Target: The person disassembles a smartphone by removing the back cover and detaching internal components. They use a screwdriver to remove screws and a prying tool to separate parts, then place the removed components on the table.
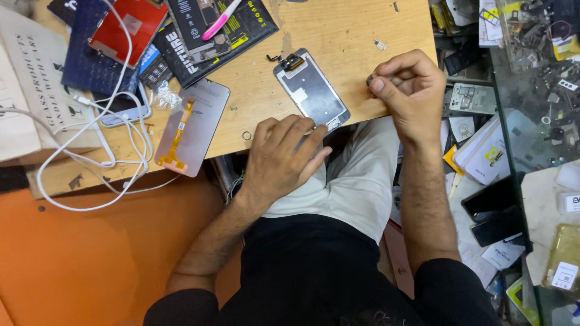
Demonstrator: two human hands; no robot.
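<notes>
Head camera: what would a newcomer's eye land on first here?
Probably the grey phone screen panel lying face down at the middle of the wooden table, with the left hand pressing its near end. Just right of it, the right hand pinches something tiny, too small to tell. At far left, a white cable loops over scattered parts and a second panel.

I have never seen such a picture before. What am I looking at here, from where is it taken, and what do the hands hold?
A camera worn on a person's head looks down at their two bare hands over a wooden table. The left hand rests its fingertips on the near end of a phone screen assembly lying back-side up. The right hand pinches a tiny dark part, too small to identify. Further left lie another display panel with an orange flex cable, a white cable and a pink-handled tool.
</notes>
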